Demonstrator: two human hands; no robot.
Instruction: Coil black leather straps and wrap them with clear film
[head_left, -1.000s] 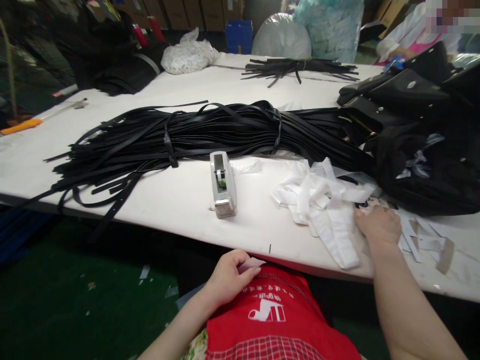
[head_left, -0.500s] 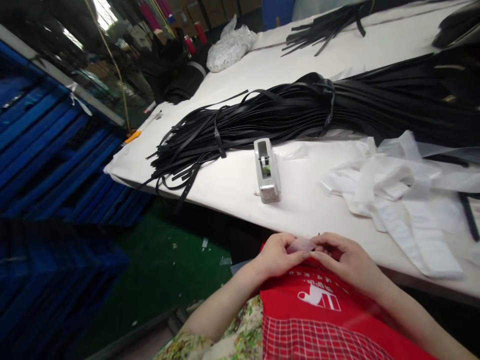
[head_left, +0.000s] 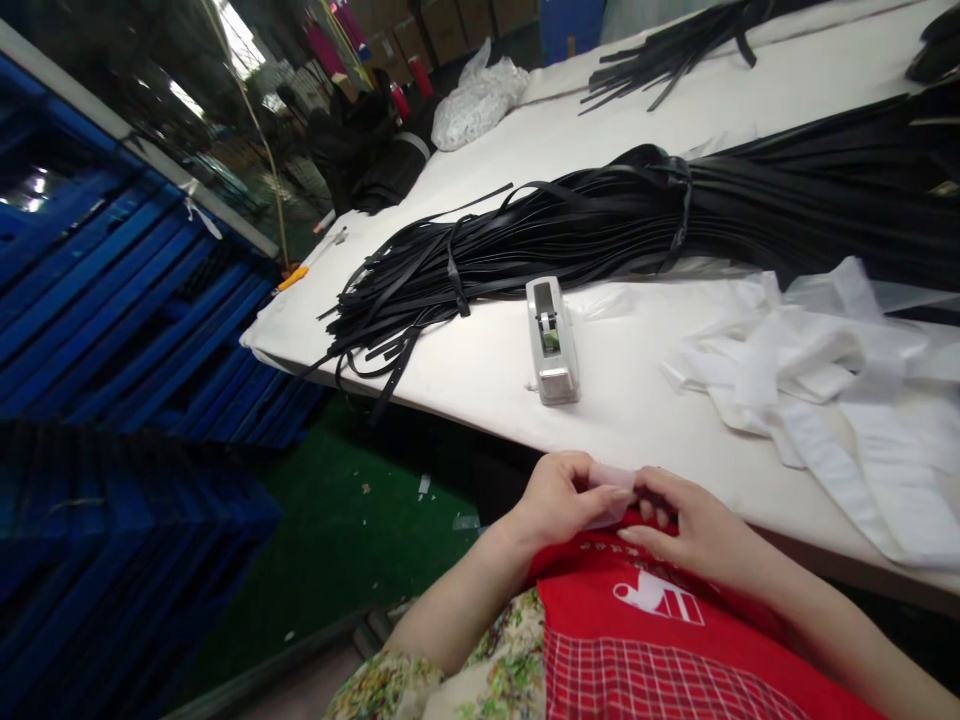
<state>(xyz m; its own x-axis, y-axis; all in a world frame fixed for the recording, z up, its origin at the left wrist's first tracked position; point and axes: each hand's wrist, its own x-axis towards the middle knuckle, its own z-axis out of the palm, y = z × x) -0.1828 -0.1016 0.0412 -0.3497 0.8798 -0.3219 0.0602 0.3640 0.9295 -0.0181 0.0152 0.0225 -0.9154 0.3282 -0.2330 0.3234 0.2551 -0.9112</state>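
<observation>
A small translucent plastic piece (head_left: 613, 482) is pinched between the thumb and curled fingers of my left hand (head_left: 564, 500), just in front of the table edge. My right hand (head_left: 686, 525) has its curled fingertips at the right end of the same piece, with its thumb lower down against a red apron (head_left: 585, 600). Part of the plastic is hidden behind my fingers. Beyond my hands a grey-white tape dispenser (head_left: 553, 345) stands on the white table (head_left: 480, 370).
A long bundle of black straps (head_left: 570, 230), tied in places, lies across the table. White strips (head_left: 817, 400) are heaped at the right. Farther off are loose black straps (head_left: 675, 55), a clear plastic bag (head_left: 480, 105) and an orange-handled tool (head_left: 292, 278). Blue pallets (head_left: 127, 330) stand at left.
The view has shifted slightly, so the scene sits farther right. My left thumb has moved over the plastic piece, and more of it shows. My right thumb has parted from its fingers.
</observation>
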